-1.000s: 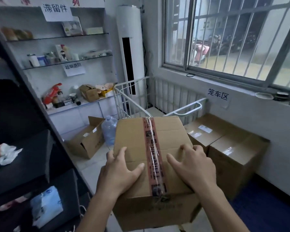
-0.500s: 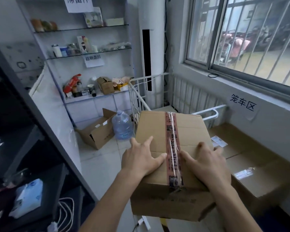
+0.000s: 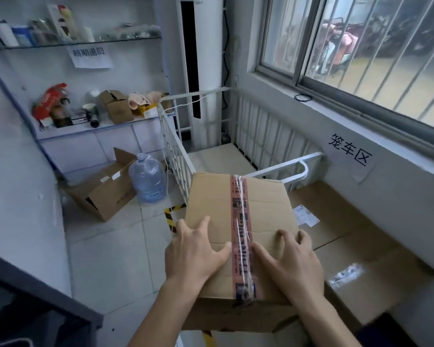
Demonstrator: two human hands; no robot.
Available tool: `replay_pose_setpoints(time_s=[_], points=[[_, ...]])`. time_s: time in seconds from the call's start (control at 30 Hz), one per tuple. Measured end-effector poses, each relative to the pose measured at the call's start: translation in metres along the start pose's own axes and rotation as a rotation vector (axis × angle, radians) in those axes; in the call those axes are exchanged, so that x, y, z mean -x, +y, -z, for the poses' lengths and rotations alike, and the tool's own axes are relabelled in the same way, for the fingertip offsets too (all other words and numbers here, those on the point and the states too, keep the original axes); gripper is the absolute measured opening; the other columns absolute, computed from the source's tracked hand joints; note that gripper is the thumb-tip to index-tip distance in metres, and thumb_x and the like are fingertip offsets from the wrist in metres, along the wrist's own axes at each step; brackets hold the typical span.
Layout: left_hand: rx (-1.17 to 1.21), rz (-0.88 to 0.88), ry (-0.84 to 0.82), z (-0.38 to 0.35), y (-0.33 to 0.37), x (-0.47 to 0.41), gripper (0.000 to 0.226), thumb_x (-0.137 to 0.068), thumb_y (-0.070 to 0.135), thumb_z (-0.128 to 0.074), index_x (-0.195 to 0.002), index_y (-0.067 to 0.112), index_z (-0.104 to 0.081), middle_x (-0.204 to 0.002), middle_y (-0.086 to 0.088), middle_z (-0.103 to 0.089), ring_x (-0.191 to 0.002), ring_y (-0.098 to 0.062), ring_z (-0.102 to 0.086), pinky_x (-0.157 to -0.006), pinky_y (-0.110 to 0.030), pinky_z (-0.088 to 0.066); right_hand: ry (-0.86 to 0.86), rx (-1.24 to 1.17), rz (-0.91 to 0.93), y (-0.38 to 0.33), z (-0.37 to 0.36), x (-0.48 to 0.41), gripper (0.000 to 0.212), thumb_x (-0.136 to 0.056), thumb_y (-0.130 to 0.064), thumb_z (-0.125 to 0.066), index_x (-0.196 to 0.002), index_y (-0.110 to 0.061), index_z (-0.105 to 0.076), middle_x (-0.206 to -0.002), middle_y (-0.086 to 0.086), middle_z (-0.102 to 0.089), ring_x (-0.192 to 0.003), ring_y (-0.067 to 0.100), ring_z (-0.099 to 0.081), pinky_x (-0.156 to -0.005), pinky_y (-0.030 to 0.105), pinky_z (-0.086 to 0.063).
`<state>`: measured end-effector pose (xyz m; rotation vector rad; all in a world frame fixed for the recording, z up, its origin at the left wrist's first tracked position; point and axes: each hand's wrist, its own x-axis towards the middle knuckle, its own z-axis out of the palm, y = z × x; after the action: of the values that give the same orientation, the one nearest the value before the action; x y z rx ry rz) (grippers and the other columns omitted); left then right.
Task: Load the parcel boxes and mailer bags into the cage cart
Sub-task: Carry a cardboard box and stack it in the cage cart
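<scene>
Pressing hands: your left hand (image 3: 196, 254) lies flat on the lid with straight, spread fingers. Your right hand (image 3: 293, 261) rests beside it with bent fingers, tips on the cardboard. Neither hand closes round anything.
Parcel box (image 3: 261, 211): it sits under both palms, on the near side of the cage cart (image 3: 176, 151), with its far edge overlapping the cart's near rail. You cannot see what bears it from below.
Tape strip (image 3: 239, 221): a reddish band tied over with white string runs between your two thumbs.
Brown cartons (image 3: 356, 236): they are stacked just to the right of the cart's near corner, against the window wall, one with a shipping label.
Cart bed: the visible part inside the bars shows only a pale flat floor and no parcels. The near part is hidden by your box.
Progress: judged from this, loading has barely begun. This box is not yet inside, the cartons beside the cart look to be waiting, and no mailer bags are in sight.
Heading: the lid faces up and level, and the taped seam points from you straight towards the cart.
Long axis: the box looks slightly longer along that seam, so it would enter the cart end first.
</scene>
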<state>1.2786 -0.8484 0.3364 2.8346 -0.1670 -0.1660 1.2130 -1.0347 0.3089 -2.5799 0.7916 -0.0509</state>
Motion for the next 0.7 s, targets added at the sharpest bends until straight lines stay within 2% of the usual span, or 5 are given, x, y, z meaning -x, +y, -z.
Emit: replay_pose_setpoints(time_s=[0.17,0.4,0.5,0.63,0.7], points=[[0.005,-0.001,-0.011,-0.014,0.031,-0.046,0.078,-0.08,0.077,-0.051,-0.146,0.039,-0.035,-0.13,-0.005,-0.043,-0.107,-0.024,-0.061,-0.082,-0.033,-0.052,-0.024,-0.012,-0.015,0.015,-0.001,-0.051,0.088,-0.06,-0.1,-0.035,-0.119,-0.036,-0.05,-0.154,0.008,-0.036,-0.119,0.031,-0.059,-0.09,0.04,-0.052],[0.042,0.085,0.017,-0.043,0.068,-0.089,0.073,-0.086,0.067,-0.051,-0.15,0.038,-0.033,-0.144,-0.011,-0.039,-0.115,-0.026,-0.06,-0.085,-0.032,-0.054,-0.026,-0.006,0.087,0.034,0.002,-0.123,0.099,-0.05,-0.105,-0.039,-0.122,-0.039,-0.051,-0.159,0.001,-0.031,-0.122,0.024,-0.057,-0.09,0.036,-0.052],[0.043,0.093,0.025,-0.076,0.077,-0.098,0.069,-0.088,0.064,-0.051,-0.149,0.037,-0.033,-0.147,-0.012,-0.036,-0.115,-0.027,-0.061,-0.081,-0.03,-0.053,-0.029,0.003,0.164,0.057,-0.013,-0.148,0.093,-0.058,-0.098,-0.048,-0.129,-0.039,-0.054,-0.164,-0.005,-0.022,-0.13,0.021,-0.052,-0.097,0.037,-0.049],[0.057,0.157,0.037,-0.134,0.088,-0.1,0.069,-0.09,0.063,-0.05,-0.151,0.038,-0.032,-0.151,-0.011,-0.034,-0.118,-0.024,-0.059,-0.084,-0.028,-0.052,-0.047,0.007,0.205,0.1,-0.052,-0.172,0.093,-0.06,-0.097,-0.049,-0.133,-0.039,-0.053,-0.162,-0.01,-0.027,-0.128,0.02,-0.053,-0.097,0.036,-0.049],[0.073,0.197,0.039,-0.165,0.094,-0.101,0.068,-0.09,0.061,-0.051,-0.151,0.038,-0.033,-0.149,-0.008,-0.036,-0.117,-0.021,-0.059,-0.076,-0.023,-0.047,-0.067,0.015,0.226,0.118,-0.069,-0.183,0.094,-0.059,-0.098,-0.047,-0.133,-0.04,-0.053,-0.162,-0.012,-0.027,-0.126,0.021,-0.054,-0.096,0.037,-0.05]])
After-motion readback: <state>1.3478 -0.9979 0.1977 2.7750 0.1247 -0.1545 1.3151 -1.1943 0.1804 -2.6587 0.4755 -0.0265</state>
